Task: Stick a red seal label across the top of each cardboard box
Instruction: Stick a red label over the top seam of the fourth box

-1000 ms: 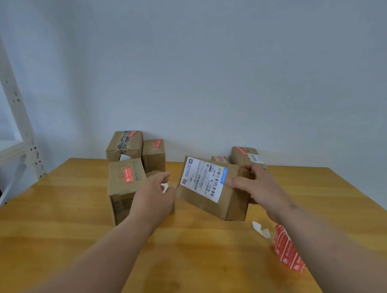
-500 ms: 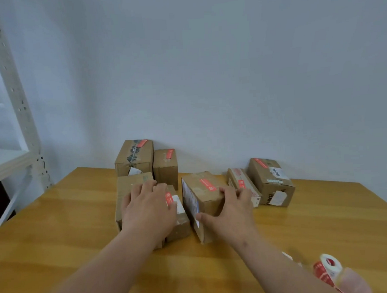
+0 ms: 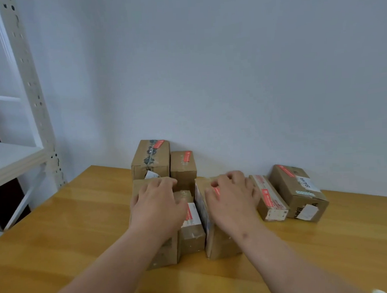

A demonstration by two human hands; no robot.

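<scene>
brown corrugated cardboard, seven small parcel boxes grouped toward the far edge of a honey-coloured wooden table (image 3: 58,231), near a pale wall. centre box (image 3: 218,246): upright, a red seal label (image 3: 216,192) partly showing on its top between the fingers of the right hand (image 3: 232,202), which lies palm-down across the top, fingers spread and lightly bent over the far edge. left front box (image 3: 162,255): the left hand (image 3: 156,206) rests flat on top, fingers fairly straight, gripping nothing that can be seen. a low small box (image 3: 190,234) touching it carries a white sheet with a red strip. handling, judged: light, stiff-walled, dry and unslippery, lids likely to give slightly under pressure; best held by opposite side walls, or steadied from above as here. writing: the far-right box (image 3: 298,192) reads roughly "ba-ia" in black on a white slip; other printing too blurred to read. the two rear boxes (image 3: 150,159) and the slim box (image 3: 269,198) show red labels.
</scene>
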